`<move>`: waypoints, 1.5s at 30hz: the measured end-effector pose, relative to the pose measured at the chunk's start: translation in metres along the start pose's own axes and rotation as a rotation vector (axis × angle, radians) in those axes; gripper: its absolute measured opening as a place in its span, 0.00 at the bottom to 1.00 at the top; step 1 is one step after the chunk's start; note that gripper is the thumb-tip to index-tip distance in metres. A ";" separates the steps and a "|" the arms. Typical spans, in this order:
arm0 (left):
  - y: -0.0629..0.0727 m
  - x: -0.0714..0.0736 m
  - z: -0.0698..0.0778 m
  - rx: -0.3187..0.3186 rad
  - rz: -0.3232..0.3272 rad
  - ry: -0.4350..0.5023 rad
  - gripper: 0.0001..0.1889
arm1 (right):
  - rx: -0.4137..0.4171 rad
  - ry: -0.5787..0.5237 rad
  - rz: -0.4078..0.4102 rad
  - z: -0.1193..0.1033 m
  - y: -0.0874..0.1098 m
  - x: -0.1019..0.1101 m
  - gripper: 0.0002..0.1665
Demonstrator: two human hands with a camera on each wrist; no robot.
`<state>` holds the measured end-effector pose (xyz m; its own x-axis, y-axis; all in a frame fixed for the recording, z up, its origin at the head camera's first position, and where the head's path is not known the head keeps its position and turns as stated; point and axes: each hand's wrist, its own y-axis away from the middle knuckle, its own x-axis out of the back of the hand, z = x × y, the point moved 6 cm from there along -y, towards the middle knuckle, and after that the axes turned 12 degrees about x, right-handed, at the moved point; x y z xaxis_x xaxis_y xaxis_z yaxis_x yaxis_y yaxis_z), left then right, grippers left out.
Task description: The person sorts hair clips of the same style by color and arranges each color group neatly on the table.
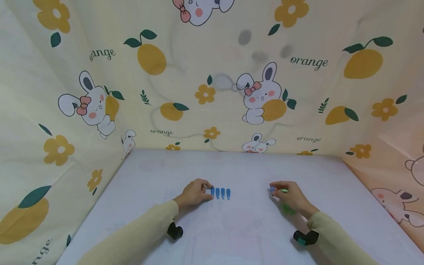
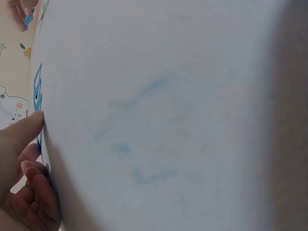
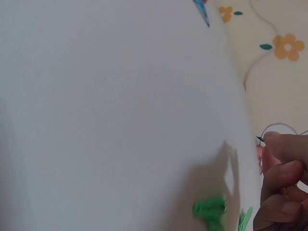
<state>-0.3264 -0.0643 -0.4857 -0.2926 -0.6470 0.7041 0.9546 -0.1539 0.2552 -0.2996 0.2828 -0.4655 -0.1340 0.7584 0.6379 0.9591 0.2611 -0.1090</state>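
Several blue teardrop-shaped snap hair clips [image 1: 223, 193] lie side by side in a row on the white table. My left hand [image 1: 194, 192] is at the left end of the row, thumb and forefinger pinching the outermost blue clip [image 1: 212, 191] at its two ends. In the left wrist view the clips [image 2: 37, 84] appear edge-on beyond the fingertips. To the right, my right hand [image 1: 292, 195] pinches another small blue clip [image 1: 272, 188] between thumb and fingertips, raised over the table. Only a dark tip of that clip shows in the right wrist view.
Green clips [image 1: 288, 209] lie on the table under my right hand, partly hidden by it. A patterned cloth [image 1: 188, 77] with rabbits and oranges hangs behind the table [image 1: 232, 235] and along both sides. Black wrist cameras [image 1: 175, 231] sit on both forearms.
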 end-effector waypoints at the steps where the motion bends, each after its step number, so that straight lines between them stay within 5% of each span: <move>1: 0.000 0.000 0.000 0.003 0.000 0.000 0.21 | 0.004 -0.011 0.002 -0.002 -0.001 -0.001 0.21; 17: -0.001 0.000 -0.001 0.020 0.010 -0.027 0.21 | 0.056 -0.117 0.009 -0.021 -0.018 -0.025 0.23; 45: 0.001 0.001 0.000 0.020 0.008 -0.027 0.21 | 0.092 -0.198 -0.099 -0.058 -0.033 -0.081 0.20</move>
<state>-0.3256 -0.0647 -0.4849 -0.2864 -0.6275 0.7240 0.9557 -0.1334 0.2624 -0.3059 0.1781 -0.4691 -0.2811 0.8266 0.4875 0.9132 0.3865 -0.1287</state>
